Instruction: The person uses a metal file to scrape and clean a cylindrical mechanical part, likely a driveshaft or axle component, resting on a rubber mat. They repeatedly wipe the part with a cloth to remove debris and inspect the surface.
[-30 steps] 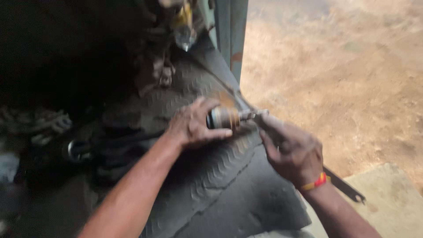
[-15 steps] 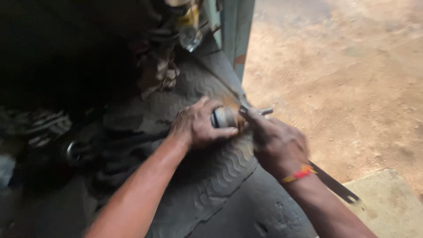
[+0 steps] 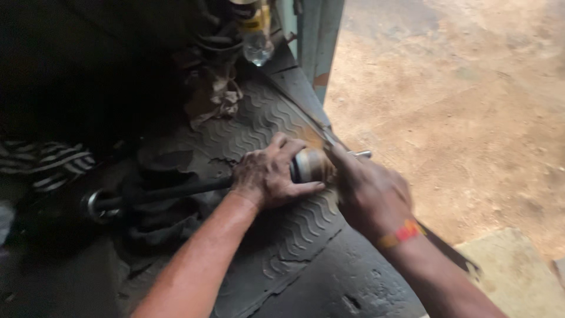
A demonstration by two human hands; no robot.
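Note:
My left hand wraps around the round metal end of a long dark shaft that lies across a ribbed rubber floor mat. My right hand, with a red and yellow thread on its wrist, presses against the same metal end from the right. A thin metal tip pokes out past the right hand's fingers; what that hand holds is mostly hidden. The shaft's far end with a metal ring sits in shadow at the left.
A clear plastic bottle and crumpled rags lie at the back of the mat. A blue-grey door post stands beside them. Bare dirt ground lies to the right, striped cloth at the left, a flat slab bottom right.
My right hand has moved left and closed in against the metal end. The left hand keeps its grip. The camera view has shifted slightly.

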